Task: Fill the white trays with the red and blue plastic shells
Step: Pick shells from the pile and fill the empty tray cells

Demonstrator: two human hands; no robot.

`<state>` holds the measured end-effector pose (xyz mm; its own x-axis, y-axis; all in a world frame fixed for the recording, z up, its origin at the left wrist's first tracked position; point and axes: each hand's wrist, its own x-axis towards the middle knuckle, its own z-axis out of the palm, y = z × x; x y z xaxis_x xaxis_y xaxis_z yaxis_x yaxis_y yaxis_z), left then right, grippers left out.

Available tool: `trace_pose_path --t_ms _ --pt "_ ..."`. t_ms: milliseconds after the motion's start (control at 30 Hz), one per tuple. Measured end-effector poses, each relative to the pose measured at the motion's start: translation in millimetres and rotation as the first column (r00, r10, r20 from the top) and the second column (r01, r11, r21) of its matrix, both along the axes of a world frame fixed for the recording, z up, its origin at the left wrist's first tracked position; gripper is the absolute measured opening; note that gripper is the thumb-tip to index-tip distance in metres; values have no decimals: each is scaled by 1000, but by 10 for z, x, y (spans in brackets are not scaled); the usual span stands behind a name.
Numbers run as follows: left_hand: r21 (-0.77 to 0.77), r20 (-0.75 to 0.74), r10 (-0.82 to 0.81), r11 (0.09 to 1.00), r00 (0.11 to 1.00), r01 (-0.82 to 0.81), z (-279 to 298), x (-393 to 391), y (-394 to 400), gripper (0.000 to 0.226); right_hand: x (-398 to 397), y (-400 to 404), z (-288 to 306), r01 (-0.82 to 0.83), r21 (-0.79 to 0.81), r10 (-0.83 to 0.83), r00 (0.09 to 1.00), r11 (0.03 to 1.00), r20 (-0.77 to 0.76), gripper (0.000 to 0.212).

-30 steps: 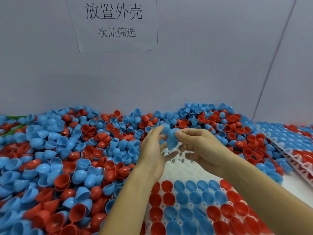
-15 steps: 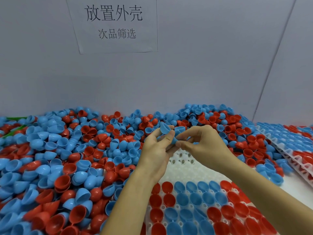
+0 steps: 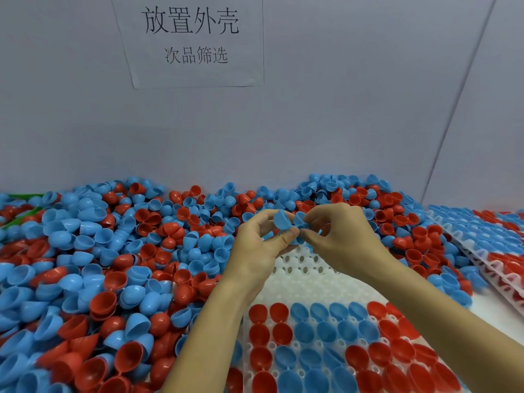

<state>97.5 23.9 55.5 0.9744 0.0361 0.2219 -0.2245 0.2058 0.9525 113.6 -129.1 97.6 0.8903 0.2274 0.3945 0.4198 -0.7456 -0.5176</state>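
Both hands are meeting above the far end of the white tray. The left hand is pinching a blue shell in its grip, and the right hand is pinching another blue shell just beside it. The tray's near rows are holding red and blue shells, while a loose pile of shells is covering the bench to the left.

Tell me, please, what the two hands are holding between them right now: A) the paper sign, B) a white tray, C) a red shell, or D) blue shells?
D: the left hand and the right hand both pinch blue shells above the empty far rows of the white tray.
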Motion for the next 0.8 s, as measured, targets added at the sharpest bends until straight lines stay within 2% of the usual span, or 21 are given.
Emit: trace_pose_path --t_ms 100,233,367,500,600,700,800 --pt "-20 0 -2 1000 1000 2 -5 -2 -21 15 17 -19 -35 -3 56 5 999 998 -36 11" --pt "-106 -34 2 994 999 -6 -16 20 -18 12 17 -138 -52 0 211 19 996 978 -91 11" --pt "-144 -72 6 989 997 -17 -35 37 23 15 -24 -382 -35 -15 263 60 985 965 -163 24" --pt "-135 -90 6 991 996 -18 -42 54 39 19 -36 -814 -81 33 145 -2 977 989 -215 23" --pt "-121 -90 2 993 996 -13 -45 51 31 23 -57 -1157 -149 62 -44 -71 965 997 -251 23" --pt "-121 -105 0 993 994 -13 -62 54 15 23 -88 -1451 -193 75 -308 -168 943 948 -288 21" --pt "-111 -114 2 994 993 -15 -77 61 -1 20 -121 -1659 -229 58 -461 -226 920 886 -319 21"
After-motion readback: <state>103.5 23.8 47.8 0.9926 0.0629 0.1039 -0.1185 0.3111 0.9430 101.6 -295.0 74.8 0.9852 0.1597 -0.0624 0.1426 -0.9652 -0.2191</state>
